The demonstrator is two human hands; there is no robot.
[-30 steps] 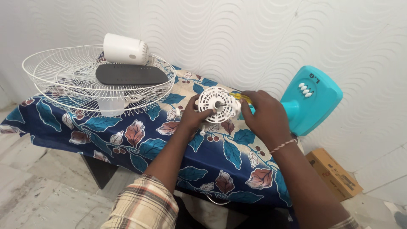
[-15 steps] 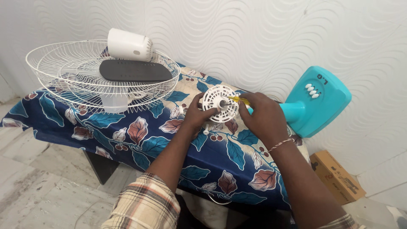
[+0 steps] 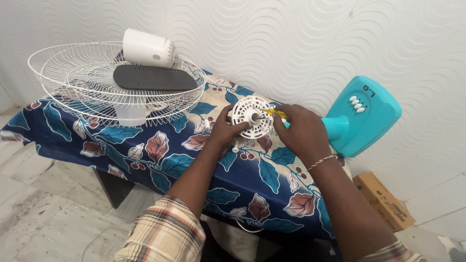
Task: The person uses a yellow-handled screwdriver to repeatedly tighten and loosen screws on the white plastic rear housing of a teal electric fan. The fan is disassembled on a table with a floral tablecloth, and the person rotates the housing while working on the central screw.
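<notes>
One white round fan motor housing [image 3: 251,116] stands on a leaf-print tablecloth [image 3: 145,145], the left hand [image 3: 224,130] clamped on its lower edge, the right hand [image 3: 301,131] closed on one yellow-handled screwdriver [image 3: 272,113] at its hub. Nearby: two stacked wire guards [image 3: 97,92], one black blade [image 3: 154,77], one white cylinder [image 3: 147,48], one turquoise fan base [image 3: 361,116]. Since half a second ago, both grips are unchanged.
</notes>
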